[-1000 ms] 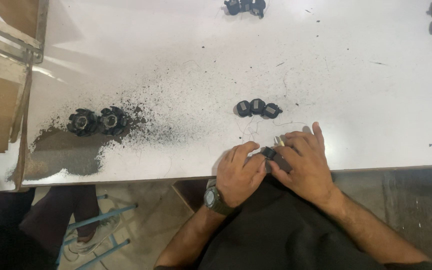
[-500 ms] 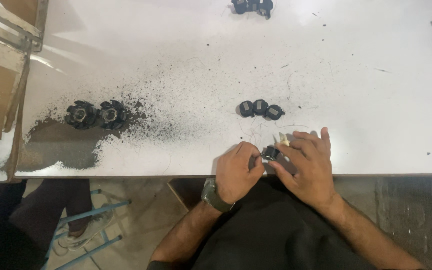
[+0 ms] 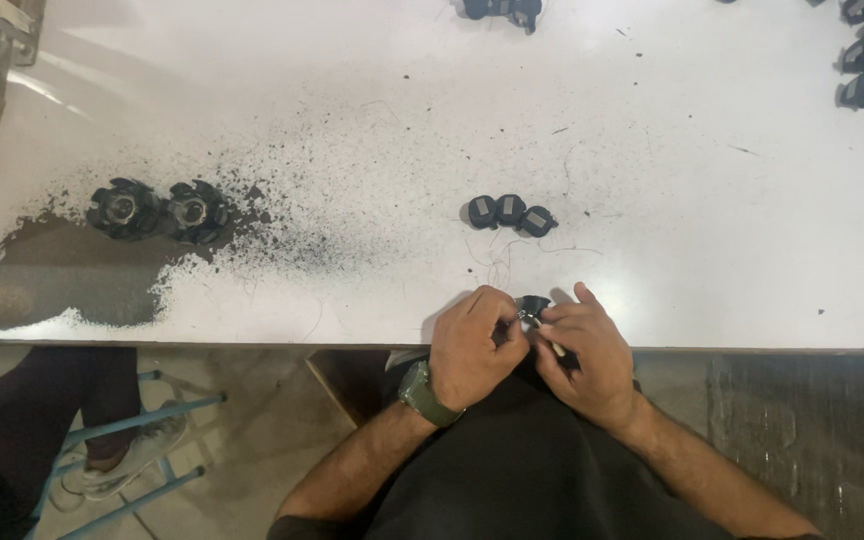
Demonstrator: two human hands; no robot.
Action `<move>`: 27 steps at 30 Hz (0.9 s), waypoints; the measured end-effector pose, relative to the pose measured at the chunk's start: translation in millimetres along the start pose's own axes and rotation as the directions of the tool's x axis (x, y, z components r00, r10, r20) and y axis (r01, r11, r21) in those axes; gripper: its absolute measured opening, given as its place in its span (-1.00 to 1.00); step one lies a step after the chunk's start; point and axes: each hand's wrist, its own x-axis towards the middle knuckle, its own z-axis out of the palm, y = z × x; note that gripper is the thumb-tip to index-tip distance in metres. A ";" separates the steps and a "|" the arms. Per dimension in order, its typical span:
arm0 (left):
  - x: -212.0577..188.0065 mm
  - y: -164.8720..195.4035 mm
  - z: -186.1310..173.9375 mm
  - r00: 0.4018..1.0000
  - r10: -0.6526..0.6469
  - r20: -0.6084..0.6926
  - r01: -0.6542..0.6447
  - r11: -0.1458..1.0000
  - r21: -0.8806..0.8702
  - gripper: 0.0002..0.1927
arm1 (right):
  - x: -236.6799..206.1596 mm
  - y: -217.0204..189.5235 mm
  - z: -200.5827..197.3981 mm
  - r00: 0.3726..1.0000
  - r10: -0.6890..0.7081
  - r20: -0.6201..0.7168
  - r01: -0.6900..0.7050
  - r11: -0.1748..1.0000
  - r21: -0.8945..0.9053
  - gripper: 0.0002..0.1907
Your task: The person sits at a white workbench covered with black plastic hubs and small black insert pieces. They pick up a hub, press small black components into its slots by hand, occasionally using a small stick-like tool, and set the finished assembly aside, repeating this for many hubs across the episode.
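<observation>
Left hand [image 3: 474, 345] and right hand [image 3: 584, 355] both pinch a small black part [image 3: 532, 305] at the table edge [image 3: 252, 335]; a loosened grip could drop it off the edge

We see a small workshop or assembly room. The long white worktable [image 3: 672, 180] is dirty with black powder [image 3: 82, 280] and fine specks, and several small black moulded parts [image 3: 508, 213] lie on it in groups. Two round black toothed parts [image 3: 157, 209] sit in the dust, and the concrete floor [image 3: 252, 430] below is bare
</observation>
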 end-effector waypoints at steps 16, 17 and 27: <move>19.0 12.7 -20.2 0.985 0.164 0.050 -0.171 0.969 0.178 -0.77 | 31.7 16.4 -37.0 0.996 0.076 -0.051 -0.086 0.968 -0.234 -0.73; 27.3 13.1 -22.4 0.974 0.224 0.041 -0.226 0.928 0.295 -0.72 | 38.3 24.6 -49.1 0.988 0.105 -0.117 -0.137 0.940 -0.312 -0.77; 97.3 15.5 16.1 0.979 -0.003 0.202 -0.099 0.865 0.492 -0.51 | 37.3 27.5 -71.4 0.967 0.253 -0.040 -0.255 0.929 -0.267 -0.78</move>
